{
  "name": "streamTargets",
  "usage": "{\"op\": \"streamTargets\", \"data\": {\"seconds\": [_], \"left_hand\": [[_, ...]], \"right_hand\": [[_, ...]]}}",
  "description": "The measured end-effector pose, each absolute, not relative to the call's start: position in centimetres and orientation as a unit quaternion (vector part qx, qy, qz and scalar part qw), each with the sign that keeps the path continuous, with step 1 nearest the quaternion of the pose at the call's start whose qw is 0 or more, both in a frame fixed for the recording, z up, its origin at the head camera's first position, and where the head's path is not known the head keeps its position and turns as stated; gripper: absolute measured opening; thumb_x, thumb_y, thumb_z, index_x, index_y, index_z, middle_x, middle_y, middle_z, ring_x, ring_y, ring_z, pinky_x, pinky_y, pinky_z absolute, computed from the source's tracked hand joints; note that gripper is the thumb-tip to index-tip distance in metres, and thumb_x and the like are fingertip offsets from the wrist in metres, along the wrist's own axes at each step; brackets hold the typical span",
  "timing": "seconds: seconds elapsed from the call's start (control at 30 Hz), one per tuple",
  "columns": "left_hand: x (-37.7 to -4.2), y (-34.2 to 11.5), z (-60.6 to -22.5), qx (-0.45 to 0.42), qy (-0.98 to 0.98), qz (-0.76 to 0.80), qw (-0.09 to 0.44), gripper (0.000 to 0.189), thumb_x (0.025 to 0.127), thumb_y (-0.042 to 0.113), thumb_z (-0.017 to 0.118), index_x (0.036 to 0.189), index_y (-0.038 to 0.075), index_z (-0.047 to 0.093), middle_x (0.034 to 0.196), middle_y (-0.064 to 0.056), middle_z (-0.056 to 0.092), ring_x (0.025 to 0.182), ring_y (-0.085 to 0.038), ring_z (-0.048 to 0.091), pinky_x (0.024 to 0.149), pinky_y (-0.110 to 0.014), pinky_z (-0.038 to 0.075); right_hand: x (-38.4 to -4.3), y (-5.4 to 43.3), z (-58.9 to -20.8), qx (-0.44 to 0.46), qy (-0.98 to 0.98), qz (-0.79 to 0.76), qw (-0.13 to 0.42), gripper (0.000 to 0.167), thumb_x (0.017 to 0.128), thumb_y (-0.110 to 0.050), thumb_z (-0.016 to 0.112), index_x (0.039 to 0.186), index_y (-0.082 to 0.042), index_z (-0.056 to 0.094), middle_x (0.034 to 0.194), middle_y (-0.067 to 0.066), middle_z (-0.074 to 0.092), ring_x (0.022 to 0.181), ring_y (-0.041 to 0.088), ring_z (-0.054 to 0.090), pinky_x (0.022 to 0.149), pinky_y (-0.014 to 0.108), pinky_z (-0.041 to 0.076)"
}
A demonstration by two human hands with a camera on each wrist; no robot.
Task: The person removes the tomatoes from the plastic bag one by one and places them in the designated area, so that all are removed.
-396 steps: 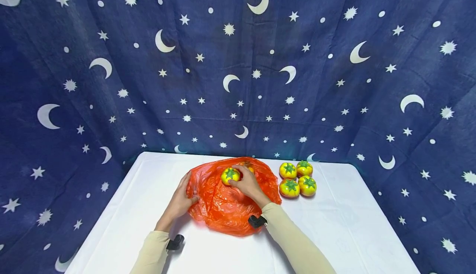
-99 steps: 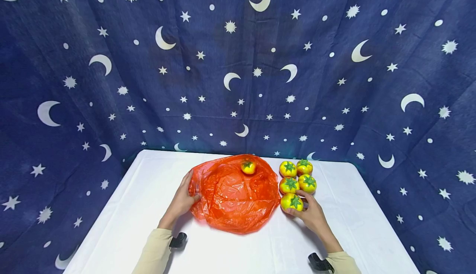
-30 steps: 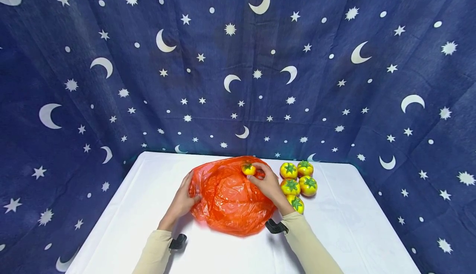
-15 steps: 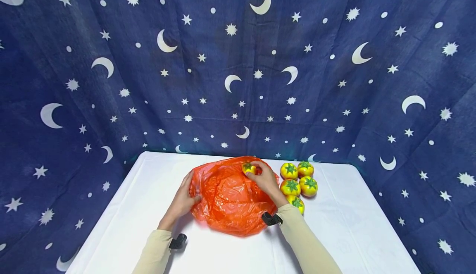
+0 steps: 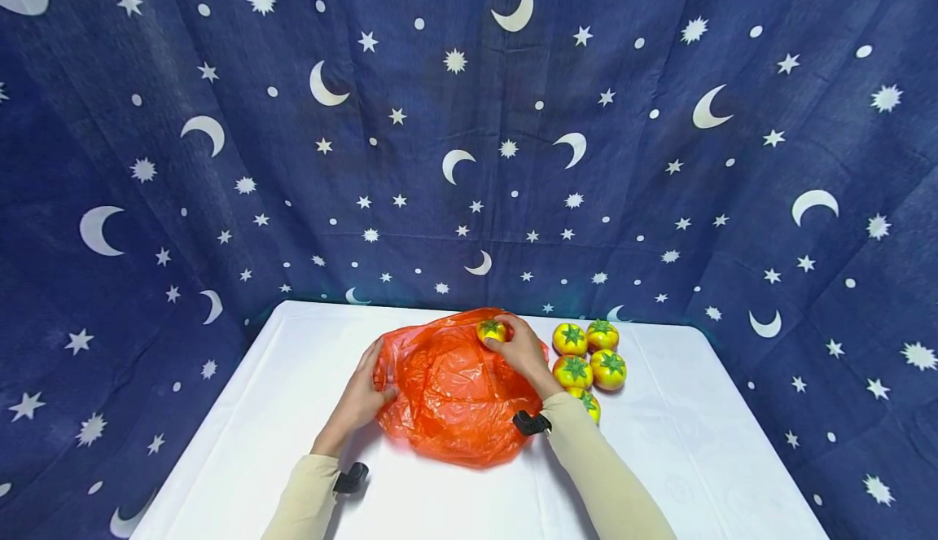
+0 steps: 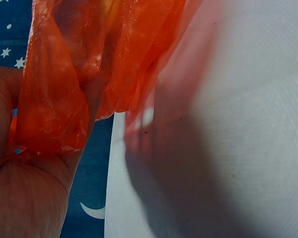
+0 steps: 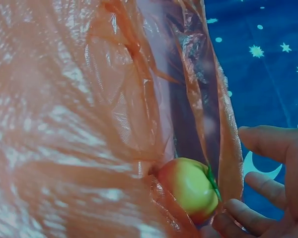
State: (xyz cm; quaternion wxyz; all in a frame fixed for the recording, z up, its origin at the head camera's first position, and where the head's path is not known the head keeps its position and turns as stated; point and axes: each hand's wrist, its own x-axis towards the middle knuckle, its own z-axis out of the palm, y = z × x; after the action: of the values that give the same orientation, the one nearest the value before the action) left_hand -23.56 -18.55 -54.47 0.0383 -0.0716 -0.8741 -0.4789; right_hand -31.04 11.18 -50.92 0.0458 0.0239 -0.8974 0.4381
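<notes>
A thin red-orange plastic bag point(image 5: 450, 397) lies spread in the middle of the white table. At its left edge my left hand point(image 5: 362, 393) holds the film between thumb and fingers; the left wrist view shows the film point(image 6: 54, 109) bunched in that hand. At the bag's far right, the thumb and fingers of my right hand point(image 5: 523, 353) grip a yellow-red tomato point(image 5: 489, 329) with a green star-shaped top. Seen from the right wrist, the tomato point(image 7: 191, 188) sits among folds of film, fingertips close by its green top.
Several more tomatoes point(image 5: 573, 372) stand clustered to the right of the bag, the nearest partly hidden by my right sleeve point(image 5: 597, 467). A dark blue curtain point(image 5: 410, 116) with moons and stars hangs behind the white-covered table point(image 5: 681, 442).
Earlier, my right hand carried a tomato from the bag and placed it nearest in the cluster. It came back to the bag and has closed in on the tomato there. The left hand stays put.
</notes>
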Motion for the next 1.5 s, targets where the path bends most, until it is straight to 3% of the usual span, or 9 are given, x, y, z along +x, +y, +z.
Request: {"op": "streamTargets", "data": {"seconds": [0.33,0.87,1.1,1.23,1.5], "left_hand": [[-23.5,-18.3,-54.5,-0.080,-0.870,-0.483,0.055,0.099,0.075,-0.009,0.072,0.157,0.007,0.020,0.162,-0.018,0.020,0.146,-0.046,0.026,0.117,-0.059,0.025],[-23.4,-18.2,-54.5,-0.064,-0.871,-0.486,0.029,0.098,0.077,-0.008,0.070,0.158,0.011,0.017,0.164,-0.015,0.017,0.148,-0.043,0.021,0.119,-0.057,0.022],[-23.5,-18.2,-54.5,-0.069,-0.871,-0.485,0.032,0.098,0.078,-0.007,0.071,0.158,0.010,0.018,0.164,-0.014,0.017,0.148,-0.043,0.022,0.119,-0.057,0.023],[-23.6,-18.1,-54.6,-0.065,-0.873,-0.483,0.028,0.098,0.078,-0.007,0.071,0.158,0.011,0.017,0.164,-0.015,0.016,0.148,-0.044,0.022,0.118,-0.058,0.023],[-23.7,-18.1,-54.8,-0.061,-0.872,-0.486,0.030,0.099,0.077,-0.009,0.071,0.158,0.011,0.017,0.163,-0.015,0.017,0.148,-0.044,0.022,0.118,-0.058,0.023]], "right_hand": [[-32.1,10.7,-51.6,0.017,-0.894,0.446,0.044,0.054,0.080,-0.017,0.079,0.130,-0.010,0.059,0.139,0.015,0.054,0.127,0.034,0.052,0.110,0.049,0.043],[-32.7,9.6,-52.5,-0.035,-0.902,0.429,0.045,0.052,0.080,-0.017,0.079,0.128,-0.007,0.062,0.127,0.015,0.051,0.115,0.033,0.054,0.107,0.048,0.045],[-33.0,9.8,-52.9,-0.026,-0.907,0.417,0.047,0.052,0.081,-0.018,0.079,0.128,-0.007,0.062,0.136,0.016,0.053,0.122,0.034,0.052,0.110,0.048,0.043],[-33.0,9.8,-53.0,-0.029,-0.904,0.423,0.054,0.048,0.079,-0.018,0.081,0.122,-0.007,0.062,0.132,0.015,0.057,0.119,0.033,0.054,0.108,0.048,0.045],[-33.1,9.5,-53.3,-0.058,-0.899,0.430,0.054,0.040,0.077,-0.024,0.084,0.101,-0.010,0.056,0.109,0.013,0.061,0.100,0.029,0.057,0.098,0.046,0.052]]}}
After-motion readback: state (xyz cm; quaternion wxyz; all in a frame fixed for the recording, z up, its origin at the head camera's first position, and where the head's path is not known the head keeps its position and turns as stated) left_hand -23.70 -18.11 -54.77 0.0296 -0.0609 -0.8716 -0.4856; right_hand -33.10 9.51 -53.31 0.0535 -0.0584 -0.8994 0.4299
